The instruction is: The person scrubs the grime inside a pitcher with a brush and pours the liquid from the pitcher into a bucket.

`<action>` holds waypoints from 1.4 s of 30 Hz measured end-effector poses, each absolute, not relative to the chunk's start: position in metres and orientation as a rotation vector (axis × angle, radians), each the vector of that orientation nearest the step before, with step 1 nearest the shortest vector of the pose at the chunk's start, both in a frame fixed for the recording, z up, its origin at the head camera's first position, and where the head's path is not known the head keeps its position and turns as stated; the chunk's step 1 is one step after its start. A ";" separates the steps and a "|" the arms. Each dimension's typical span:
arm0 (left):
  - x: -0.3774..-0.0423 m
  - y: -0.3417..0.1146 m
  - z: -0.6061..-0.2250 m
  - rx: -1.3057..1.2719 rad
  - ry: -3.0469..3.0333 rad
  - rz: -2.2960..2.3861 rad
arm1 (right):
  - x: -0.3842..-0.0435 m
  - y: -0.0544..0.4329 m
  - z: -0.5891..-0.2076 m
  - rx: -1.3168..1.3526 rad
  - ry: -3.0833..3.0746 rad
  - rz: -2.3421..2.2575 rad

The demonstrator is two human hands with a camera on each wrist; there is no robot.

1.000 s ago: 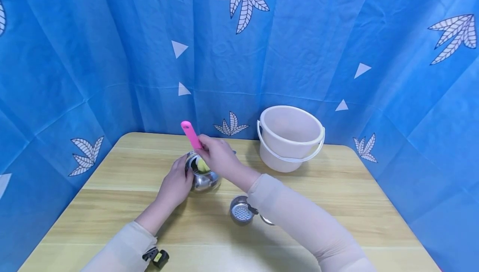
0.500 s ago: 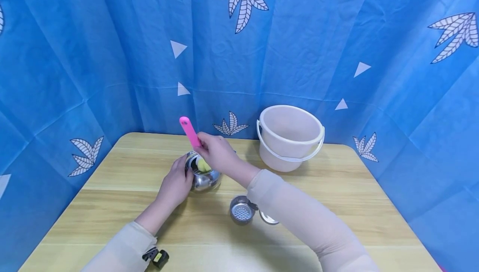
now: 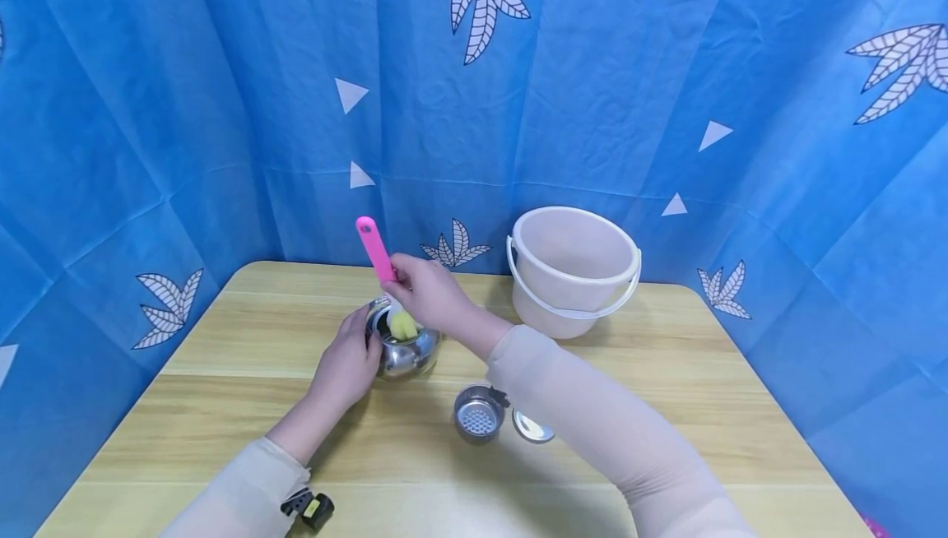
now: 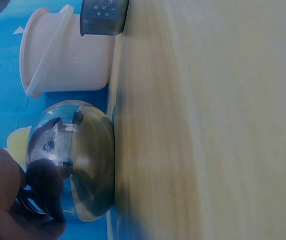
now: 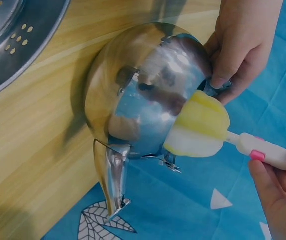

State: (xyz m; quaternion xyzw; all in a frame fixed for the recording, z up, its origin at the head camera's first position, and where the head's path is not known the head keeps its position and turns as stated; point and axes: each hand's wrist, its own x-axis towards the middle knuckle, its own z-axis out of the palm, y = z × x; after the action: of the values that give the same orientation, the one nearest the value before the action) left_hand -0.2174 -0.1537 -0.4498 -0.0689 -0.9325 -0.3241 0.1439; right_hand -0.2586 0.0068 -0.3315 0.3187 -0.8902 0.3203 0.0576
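A shiny stainless steel teapot stands on the wooden table, its lid off. My left hand grips it at the left side of the rim, thumb toward me; the left wrist view shows those fingers at the top of the round body. In my right hand is a sponge brush with a pink and white handle, held tilted over the opening. Its yellow and white sponge head sits at the teapot's mouth, its lower end hidden by the rim. The spout shows in the right wrist view.
A perforated metal strainer lies in front of the teapot, with a round metal lid beside it, partly under my right forearm. At the back right stands a white bucket with its handle down. Blue patterned curtain surrounds the table.
My right hand has risen slightly with the sponge brush, and more of the sponge shows above the teapot's opening. My left hand and the teapot have stayed in place.
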 end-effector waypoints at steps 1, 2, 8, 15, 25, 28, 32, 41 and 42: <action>-0.217 -0.154 -0.450 -0.199 -2.687 -0.938 | -0.259 0.006 -0.331 0.960 -2.705 0.975; -0.218 -0.154 -0.450 -0.196 -2.688 -0.944 | -0.259 0.006 -0.330 0.955 -2.711 0.981; -0.217 -0.154 -0.450 -0.193 -2.686 -0.956 | -0.261 0.005 -0.326 0.927 -2.748 1.037; -0.217 -0.154 -0.450 -0.180 -2.700 -0.947 | -0.266 0.003 -0.326 0.897 -2.758 1.083; -0.219 -0.155 -0.452 -0.188 -2.699 -0.936 | -0.270 0.005 -0.326 0.841 -2.772 1.214; -0.219 -0.155 -0.453 -0.190 -2.692 -0.934 | -0.270 0.005 -0.327 0.832 -2.771 1.216; -0.219 -0.155 -0.454 -0.191 -2.691 -0.936 | -0.270 0.005 -0.328 0.819 -2.767 1.210; -0.218 -0.155 -0.451 -0.184 -2.708 -0.949 | -0.271 0.008 -0.334 0.751 -2.726 1.266; -0.218 -0.154 -0.451 -0.183 -2.709 -0.950 | -0.272 0.009 -0.335 0.743 -2.718 1.277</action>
State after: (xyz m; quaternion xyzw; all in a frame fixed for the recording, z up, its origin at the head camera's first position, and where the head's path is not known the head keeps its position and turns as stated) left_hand -0.2176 -0.1543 -0.4511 -0.0629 -0.9335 -0.3274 0.1324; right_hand -0.2716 0.0086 -0.3346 0.2402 -0.8784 0.4125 0.0239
